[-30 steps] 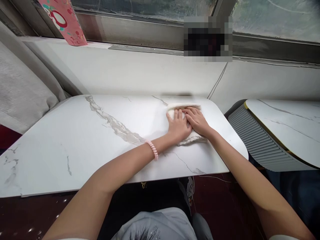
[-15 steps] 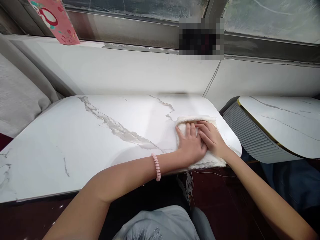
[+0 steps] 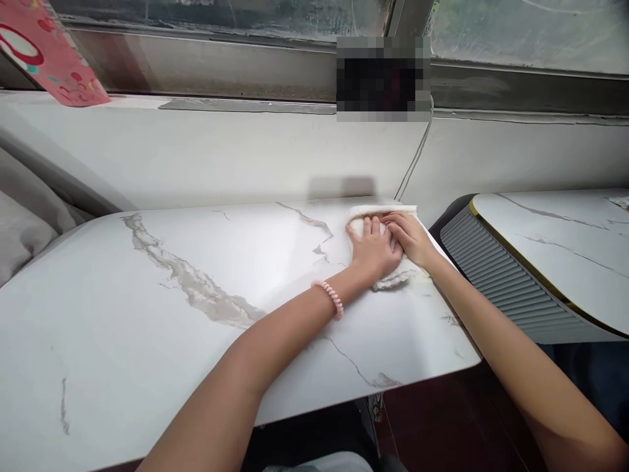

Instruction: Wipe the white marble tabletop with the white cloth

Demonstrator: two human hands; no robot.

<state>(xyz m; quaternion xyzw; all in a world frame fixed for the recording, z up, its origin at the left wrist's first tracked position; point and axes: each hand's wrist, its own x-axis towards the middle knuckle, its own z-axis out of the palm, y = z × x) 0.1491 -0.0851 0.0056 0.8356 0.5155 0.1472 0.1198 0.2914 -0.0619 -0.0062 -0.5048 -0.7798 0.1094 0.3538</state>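
Observation:
A folded white cloth (image 3: 393, 275) lies on the white marble-patterned tabletop (image 3: 206, 255), up against its back right part. On top of the cloth my left hand (image 3: 374, 249) rests flat, fingers stretched forward and spread, with a pink coil band (image 3: 330, 298) around the wrist. My right hand (image 3: 410, 237) presses the cloth's right side, its fingers extended and reaching over beside the left hand's fingers. The right thumb is mostly hidden near the left hand. Neither palm shows.
Another marble-patterned table (image 3: 550, 242) with a gold edge and ribbed grey side stands at the right. Behind the tabletop rise a white wall (image 3: 221, 157) and a window. Thin cables (image 3: 415, 160) hang by the wall. A pink decorated card (image 3: 73, 75) leans on the sill; grey fabric (image 3: 24, 216) lies left.
Both hands and the cloth have slid from the table's front edge back toward the wall, uncovering the front right of the tabletop. The view has shifted somewhat too.

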